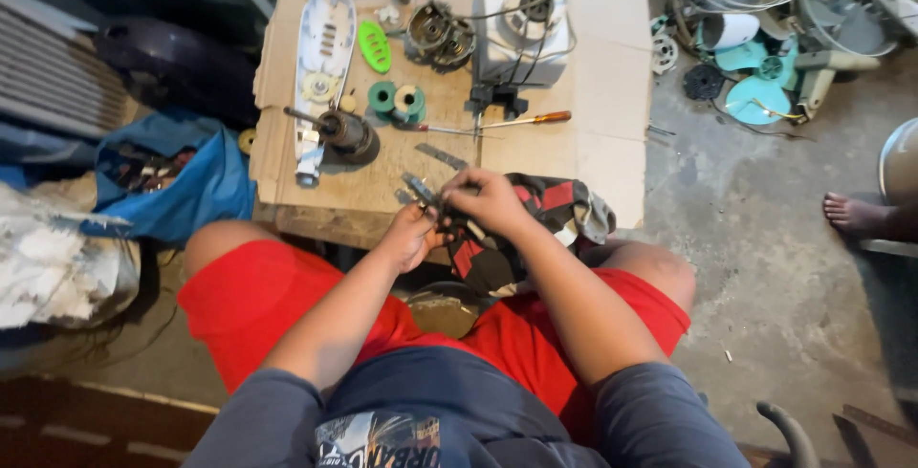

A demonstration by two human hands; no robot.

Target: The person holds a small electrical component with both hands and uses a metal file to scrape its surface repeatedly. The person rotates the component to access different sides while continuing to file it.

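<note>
Your left hand (413, 236) and right hand (488, 202) meet at centre frame, at the near edge of the wooden counter covered with cardboard (612, 66). Right hand: fingers pressed together, pinching a small dark metal part (421, 189) from above. Left hand: curled under the same part, gripping its lower end; what exactly it clamps is too small to tell. The part sits just above the counter edge, over your red shorts (258, 296).

Just right of the hands: a black and red cloth (550, 198) draped over the counter edge. Just above the hands: a flat grey metal strip (442, 155).

Farther up, centre: a long screwdriver with an orange handle (516, 122), lying crosswise. Left of it: two green wire spools (397, 100) side by side, then a dark round motor rotor with a shaft (342, 133).

Upper left of counter: a long white plastic housing (323, 38), a green oval plastic piece (374, 46) beside it. Upper centre: a round metal motor stator (440, 36), touching a white boxy motor housing with wires (524, 33).

Upper right of frame, on the floor: a pile of fan parts, teal and white (765, 57). Left of frame: a blue bag (201, 181). Right edge: another person's bare foot (854, 213).
</note>
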